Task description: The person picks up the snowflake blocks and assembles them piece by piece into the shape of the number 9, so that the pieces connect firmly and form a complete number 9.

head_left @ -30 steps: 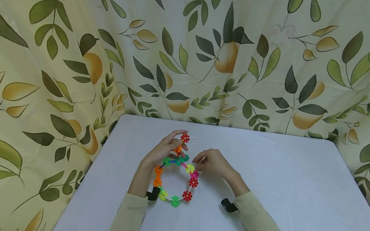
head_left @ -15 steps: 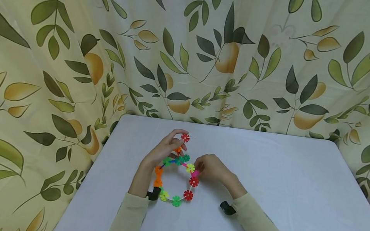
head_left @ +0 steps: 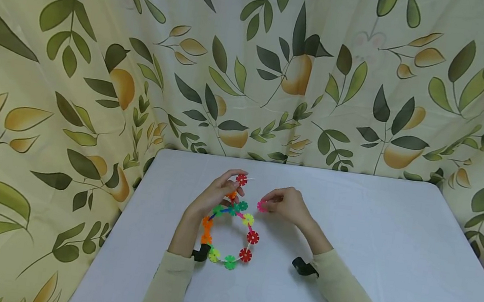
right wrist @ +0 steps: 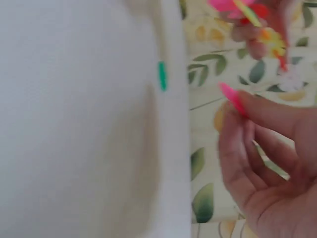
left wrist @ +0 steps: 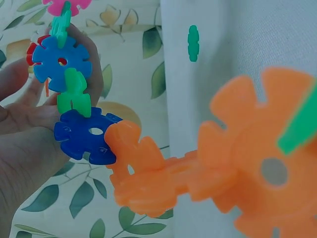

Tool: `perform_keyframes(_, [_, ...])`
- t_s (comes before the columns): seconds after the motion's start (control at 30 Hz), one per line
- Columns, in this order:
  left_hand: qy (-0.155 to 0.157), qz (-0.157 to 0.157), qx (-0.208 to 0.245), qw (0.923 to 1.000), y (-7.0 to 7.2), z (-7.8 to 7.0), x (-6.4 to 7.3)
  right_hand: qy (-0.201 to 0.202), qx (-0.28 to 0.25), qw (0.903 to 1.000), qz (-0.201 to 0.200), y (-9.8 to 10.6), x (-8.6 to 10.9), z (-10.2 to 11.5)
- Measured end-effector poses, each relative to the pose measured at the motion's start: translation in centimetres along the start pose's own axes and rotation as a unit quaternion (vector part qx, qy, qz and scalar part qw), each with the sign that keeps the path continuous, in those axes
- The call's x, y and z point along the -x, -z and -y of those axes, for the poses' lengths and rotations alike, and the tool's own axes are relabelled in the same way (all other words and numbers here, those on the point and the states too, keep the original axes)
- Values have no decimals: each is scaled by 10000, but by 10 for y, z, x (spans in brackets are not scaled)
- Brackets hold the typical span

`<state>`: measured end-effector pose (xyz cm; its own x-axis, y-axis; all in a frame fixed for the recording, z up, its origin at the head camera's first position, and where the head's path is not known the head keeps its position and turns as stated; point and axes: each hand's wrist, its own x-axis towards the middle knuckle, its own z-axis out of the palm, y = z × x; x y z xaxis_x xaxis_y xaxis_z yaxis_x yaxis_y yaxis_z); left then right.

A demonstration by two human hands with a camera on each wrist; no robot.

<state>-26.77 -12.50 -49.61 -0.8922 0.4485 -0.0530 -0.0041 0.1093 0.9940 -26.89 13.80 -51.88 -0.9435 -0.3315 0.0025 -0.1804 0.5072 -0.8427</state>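
Observation:
My left hand [head_left: 213,195] grips the upper end of a chain of notched plastic discs [head_left: 230,263], with a red disc [head_left: 241,180] by its fingertips. Below that hand the chain makes a ring of orange, green, yellow, red and pink discs. In the left wrist view, blue discs [left wrist: 84,138] and orange discs [left wrist: 143,173] slot into each other, edge into notch. My right hand [head_left: 287,205] is right of the ring and apart from it. Between its thumb and forefinger it pinches a single pink disc [right wrist: 232,98], seen nearly edge-on.
A loose green disc [right wrist: 162,76] lies on the white tabletop [head_left: 348,246]. A leaf-patterned curtain [head_left: 252,71] hangs behind the table and along its left side. Black wrist cameras [head_left: 303,267] sit at both cuffs.
My right hand has taken the pink disc from the ring's right side and lifted it away, toward the table's far edge. The left hand and the chain have hardly moved.

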Motion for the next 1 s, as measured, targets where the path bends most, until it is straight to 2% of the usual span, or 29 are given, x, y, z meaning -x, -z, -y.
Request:
perform_keyframes(0.07, [31,0,0,10000,0,0,0,-103,-591,9974,-406,5,0,7])
perform_keyframes(0.17, [61,14,7,10000,0,-1,1,-202,-1485,9853,-819,10,-2,15])
perform_keyframes(0.33, [113,12,37,9999,-1,0,0,-141,-2227,9692,-1044,14,-4,24])
perform_keyframes(0.57, [78,137,90,9998,-3,2,-3,-197,-2508,9617,-1091,13,-4,30])
perform_keyframes(0.83, [58,169,58,9998,-5,2,-3,-206,-2457,9630,-1092,10,-5,28])
perform_keyframes(1.0, [-33,260,-170,9995,-9,1,-2,-160,-2405,9647,-1059,9,-5,29])
